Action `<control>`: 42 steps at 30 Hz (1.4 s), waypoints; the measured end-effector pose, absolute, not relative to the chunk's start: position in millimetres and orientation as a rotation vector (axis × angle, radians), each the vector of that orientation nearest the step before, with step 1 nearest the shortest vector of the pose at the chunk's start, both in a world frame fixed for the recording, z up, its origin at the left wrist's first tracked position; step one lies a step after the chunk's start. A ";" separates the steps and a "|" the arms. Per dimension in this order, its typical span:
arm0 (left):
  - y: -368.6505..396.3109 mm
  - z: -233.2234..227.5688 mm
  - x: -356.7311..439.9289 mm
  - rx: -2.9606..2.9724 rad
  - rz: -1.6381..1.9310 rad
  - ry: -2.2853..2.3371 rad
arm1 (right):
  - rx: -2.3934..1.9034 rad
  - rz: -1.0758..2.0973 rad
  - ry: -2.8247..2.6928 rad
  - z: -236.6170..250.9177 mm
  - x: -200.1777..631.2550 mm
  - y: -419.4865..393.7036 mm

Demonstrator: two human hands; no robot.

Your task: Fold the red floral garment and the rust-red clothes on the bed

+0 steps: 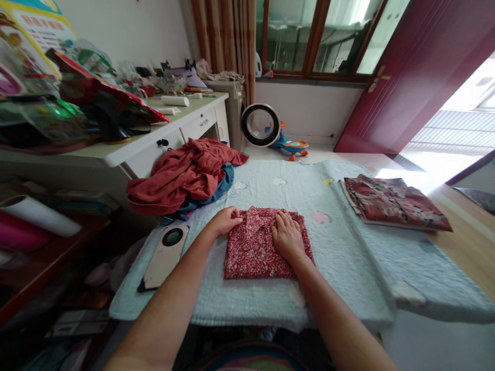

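Note:
A red shirt with a small white floral print [255, 252] lies folded into a rough square on the light blue quilted cover [340, 278]. My left hand [225, 221] pinches the shirt at its far left corner, fingers closed near the collar. Flat on the right half of the same shirt rests my right hand [288, 238], its fingers stretched out and pointing away from me. A phone in a pale case [164, 263] lies on the cover, left of my left forearm.
Beyond the phone is a heap of rust-red and blue clothes [189, 175]. A folded patterned garment [394, 203] sits at the right. Along the left runs a cluttered desk [112, 154]. Behind stand a washing machine with its round door open [261, 125] and a blue ride-on toy [290, 144].

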State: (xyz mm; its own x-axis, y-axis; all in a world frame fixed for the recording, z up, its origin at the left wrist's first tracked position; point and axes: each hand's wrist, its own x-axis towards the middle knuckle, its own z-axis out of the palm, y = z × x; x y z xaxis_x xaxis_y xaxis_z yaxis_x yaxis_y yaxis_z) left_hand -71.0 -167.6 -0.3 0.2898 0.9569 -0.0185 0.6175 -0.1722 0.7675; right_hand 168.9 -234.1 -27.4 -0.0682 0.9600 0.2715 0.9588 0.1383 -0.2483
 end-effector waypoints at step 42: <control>-242.2 -21.1 0.2 2.461 0.460 1.626 | -1.882 0.200 -2.110 -28.6 203.0 -233.0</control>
